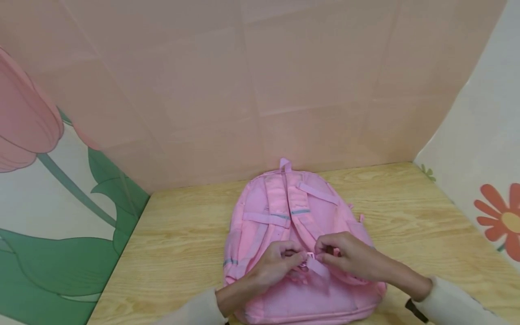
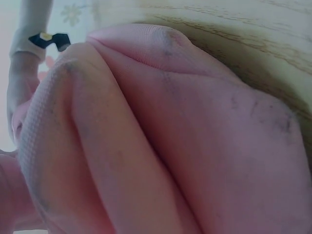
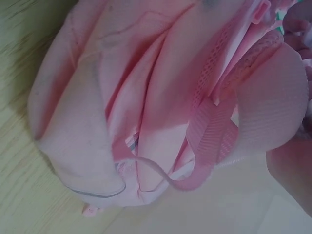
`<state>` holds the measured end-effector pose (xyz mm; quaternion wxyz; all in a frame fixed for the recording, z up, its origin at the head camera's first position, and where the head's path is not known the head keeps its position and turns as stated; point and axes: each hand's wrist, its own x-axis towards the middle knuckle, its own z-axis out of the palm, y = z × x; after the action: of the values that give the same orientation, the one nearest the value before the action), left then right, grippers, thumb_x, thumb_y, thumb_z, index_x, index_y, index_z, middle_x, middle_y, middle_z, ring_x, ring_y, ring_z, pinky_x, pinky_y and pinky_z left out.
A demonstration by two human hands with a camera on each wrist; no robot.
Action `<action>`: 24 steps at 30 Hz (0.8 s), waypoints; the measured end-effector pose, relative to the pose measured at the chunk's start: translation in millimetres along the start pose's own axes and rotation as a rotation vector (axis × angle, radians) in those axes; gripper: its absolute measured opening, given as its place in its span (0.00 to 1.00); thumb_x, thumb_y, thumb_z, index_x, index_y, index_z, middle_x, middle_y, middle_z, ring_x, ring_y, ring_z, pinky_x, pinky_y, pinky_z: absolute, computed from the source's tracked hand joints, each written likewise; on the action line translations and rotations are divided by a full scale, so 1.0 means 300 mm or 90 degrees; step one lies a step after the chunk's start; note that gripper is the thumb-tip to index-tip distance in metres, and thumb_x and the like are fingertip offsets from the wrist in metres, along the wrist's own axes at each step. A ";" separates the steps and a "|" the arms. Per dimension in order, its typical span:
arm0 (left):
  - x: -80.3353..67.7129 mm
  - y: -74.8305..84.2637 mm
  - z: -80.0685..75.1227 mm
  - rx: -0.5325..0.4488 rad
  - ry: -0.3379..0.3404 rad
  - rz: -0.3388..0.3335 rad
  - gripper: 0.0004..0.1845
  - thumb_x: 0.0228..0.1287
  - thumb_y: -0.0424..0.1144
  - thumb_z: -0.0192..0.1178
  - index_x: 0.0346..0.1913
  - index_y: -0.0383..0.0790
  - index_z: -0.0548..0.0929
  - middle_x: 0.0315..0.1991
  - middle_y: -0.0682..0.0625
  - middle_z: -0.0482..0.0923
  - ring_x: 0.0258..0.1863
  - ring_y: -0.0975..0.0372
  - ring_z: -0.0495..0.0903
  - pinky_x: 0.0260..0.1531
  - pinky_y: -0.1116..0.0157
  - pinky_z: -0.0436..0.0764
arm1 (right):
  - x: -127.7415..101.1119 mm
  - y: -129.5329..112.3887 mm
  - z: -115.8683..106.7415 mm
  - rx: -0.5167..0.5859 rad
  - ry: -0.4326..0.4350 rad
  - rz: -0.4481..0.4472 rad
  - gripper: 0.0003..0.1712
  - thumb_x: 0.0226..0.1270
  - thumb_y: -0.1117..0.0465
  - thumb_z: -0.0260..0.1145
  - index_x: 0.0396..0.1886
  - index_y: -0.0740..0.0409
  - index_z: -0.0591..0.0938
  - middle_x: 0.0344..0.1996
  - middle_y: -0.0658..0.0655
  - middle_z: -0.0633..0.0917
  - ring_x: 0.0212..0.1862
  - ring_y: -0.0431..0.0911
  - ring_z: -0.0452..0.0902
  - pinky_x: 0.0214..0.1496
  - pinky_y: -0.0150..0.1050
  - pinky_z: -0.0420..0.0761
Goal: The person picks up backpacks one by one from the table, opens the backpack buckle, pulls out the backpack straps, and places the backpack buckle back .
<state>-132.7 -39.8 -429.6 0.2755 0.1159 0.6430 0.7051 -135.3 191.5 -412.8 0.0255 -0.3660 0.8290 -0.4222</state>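
Observation:
A pink backpack (image 1: 313, 298) lies with its shoulder straps (image 1: 276, 194) facing up. Over its lower middle, both hands meet at a small pink strap buckle (image 1: 310, 256). The left hand (image 1: 276, 262) pinches the buckle's left side between thumb and fingers. On the other side, the right hand (image 1: 345, 255) pinches it with curled fingers. A short webbing tail (image 1: 318, 267) hangs below the buckle. The left wrist view is mostly filled by the bag's pink fabric (image 2: 234, 136). A loop of pink webbing (image 3: 273, 97) shows in the right wrist view, where the fingertips are mostly hidden.
The bag lies on a wood-grain table (image 1: 174, 234). A plain pinkish-beige wall covering (image 1: 243, 99) rises behind it. Flower-patterned panels stand at the left (image 1: 61, 203) and right (image 1: 471, 135). The bag's top handle (image 1: 285, 164) points to the back.

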 end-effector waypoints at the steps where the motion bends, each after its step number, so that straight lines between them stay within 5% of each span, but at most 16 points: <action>1: 0.000 0.000 0.000 0.001 0.001 -0.001 0.10 0.70 0.34 0.60 0.45 0.28 0.82 0.31 0.45 0.85 0.28 0.53 0.87 0.33 0.59 0.90 | 0.000 0.001 0.000 -0.001 0.000 0.003 0.10 0.70 0.62 0.66 0.31 0.41 0.79 0.25 0.36 0.77 0.29 0.29 0.71 0.26 0.28 0.77; 24: 0.002 0.008 -0.009 -0.013 -0.010 -0.001 0.10 0.70 0.32 0.60 0.45 0.26 0.81 0.30 0.46 0.84 0.29 0.55 0.87 0.35 0.57 0.90 | -0.032 0.025 -0.033 -0.004 0.012 0.017 0.09 0.68 0.59 0.68 0.29 0.42 0.80 0.23 0.36 0.76 0.27 0.28 0.68 0.24 0.27 0.75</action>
<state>-135.1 -41.9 -427.6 0.2818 0.1181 0.6338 0.7106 -136.2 207.1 -414.2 0.0220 -0.3506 0.8355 -0.4224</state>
